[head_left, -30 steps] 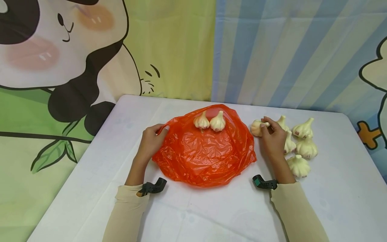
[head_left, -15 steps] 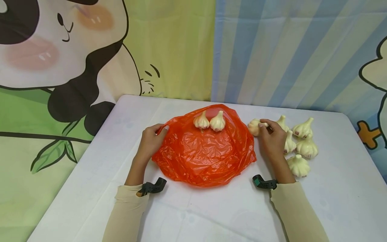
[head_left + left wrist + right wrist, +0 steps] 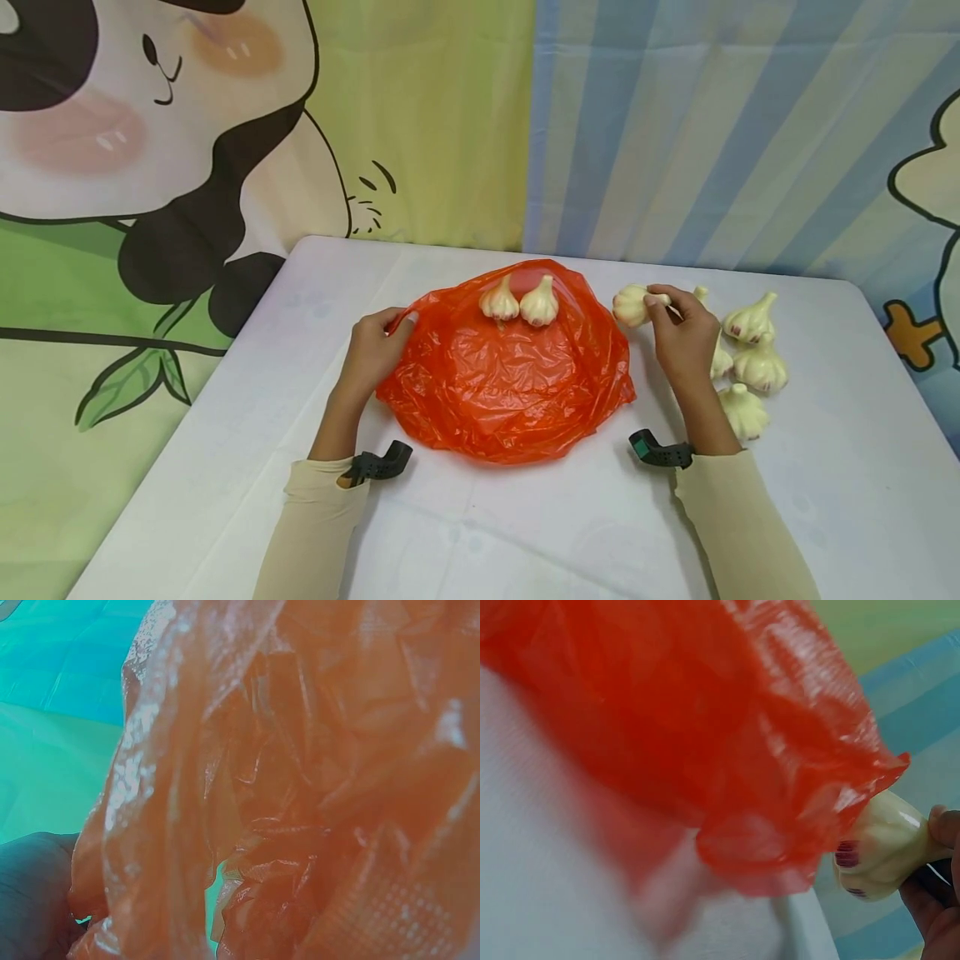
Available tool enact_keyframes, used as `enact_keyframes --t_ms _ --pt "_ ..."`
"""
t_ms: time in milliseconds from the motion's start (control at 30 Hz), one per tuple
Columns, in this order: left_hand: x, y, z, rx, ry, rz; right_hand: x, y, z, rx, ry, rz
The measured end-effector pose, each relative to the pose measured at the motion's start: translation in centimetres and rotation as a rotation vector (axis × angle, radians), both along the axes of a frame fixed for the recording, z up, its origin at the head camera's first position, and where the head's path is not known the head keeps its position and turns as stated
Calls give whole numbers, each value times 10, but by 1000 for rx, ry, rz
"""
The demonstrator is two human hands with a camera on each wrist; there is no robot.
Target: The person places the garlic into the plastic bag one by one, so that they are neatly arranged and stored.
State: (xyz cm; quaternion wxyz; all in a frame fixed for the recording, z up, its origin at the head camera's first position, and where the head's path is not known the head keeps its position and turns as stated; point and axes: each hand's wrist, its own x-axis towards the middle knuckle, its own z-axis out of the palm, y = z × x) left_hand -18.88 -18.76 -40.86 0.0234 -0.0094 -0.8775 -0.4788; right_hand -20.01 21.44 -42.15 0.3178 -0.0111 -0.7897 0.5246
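Note:
A crinkled red plastic bag [image 3: 502,400] lies spread on the table. My left hand [image 3: 377,350] pinches its left edge between thumb and fingers; in the left wrist view the bag [image 3: 300,787] fills most of the picture, with part of the hand [image 3: 34,892] at lower left. Two garlic bulbs, one of them the right-hand bulb [image 3: 539,302], sit at the far side of the bag. By its stem, my right hand [image 3: 686,337] holds another garlic bulb [image 3: 630,306], close to the bag's right edge. The right wrist view shows this bulb [image 3: 885,844] partly behind the bag.
Right of my right hand stands a cluster of several garlic bulbs, including a far one [image 3: 752,318] and a near one [image 3: 744,412]. My right hand and forearm partly cover some. Behind the white table [image 3: 480,533] hangs a printed curtain [image 3: 435,125].
The garlic bulb in my right hand has shifted slightly left and up, and the hand has turned and risen a little. My left hand and the bag have stayed in place.

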Motion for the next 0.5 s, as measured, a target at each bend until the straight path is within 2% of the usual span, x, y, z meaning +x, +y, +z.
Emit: enact_keyframes --t_ms 300,500 --pt "1 0 0 2 1 11 17 -17 44 -58 15 80" --pt "3 0 1 6 -5 11 13 -17 44 -82 61 121"
